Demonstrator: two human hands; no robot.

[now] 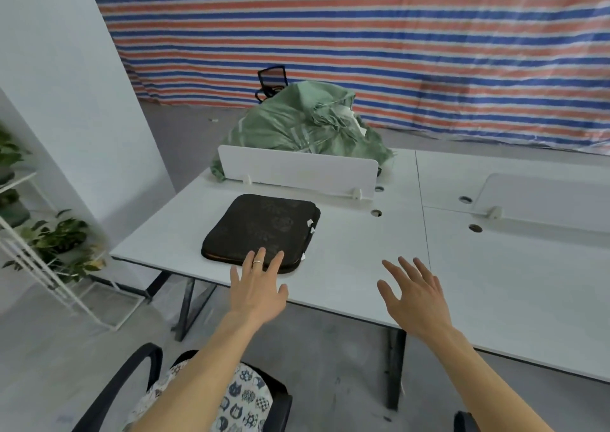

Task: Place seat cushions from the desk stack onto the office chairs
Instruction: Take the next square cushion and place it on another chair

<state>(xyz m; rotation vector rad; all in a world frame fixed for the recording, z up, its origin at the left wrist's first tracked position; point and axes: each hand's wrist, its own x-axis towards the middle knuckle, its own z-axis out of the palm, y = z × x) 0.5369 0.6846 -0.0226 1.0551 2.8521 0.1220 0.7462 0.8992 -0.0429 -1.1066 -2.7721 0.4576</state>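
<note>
A dark, nearly black seat cushion stack point(260, 230) lies flat on the white desk point(363, 266), small white tags at its right edge. My left hand point(257, 286) reaches out with spread fingers, its fingertips over the stack's near edge. My right hand point(416, 293) hovers with fingers spread above the bare desk to the right of the stack, holding nothing. Below me stands a black office chair point(280, 402) with a white cushion point(244, 398) printed with cat faces lying on its seat, partly hidden by my left forearm.
A low white divider panel point(297, 171) stands behind the stack, a green sack point(297, 124) beyond it. A second black chair point(272, 80) sits by the striped tarp wall. A white plant rack point(39, 243) stands at the left. Another desk joins on the right.
</note>
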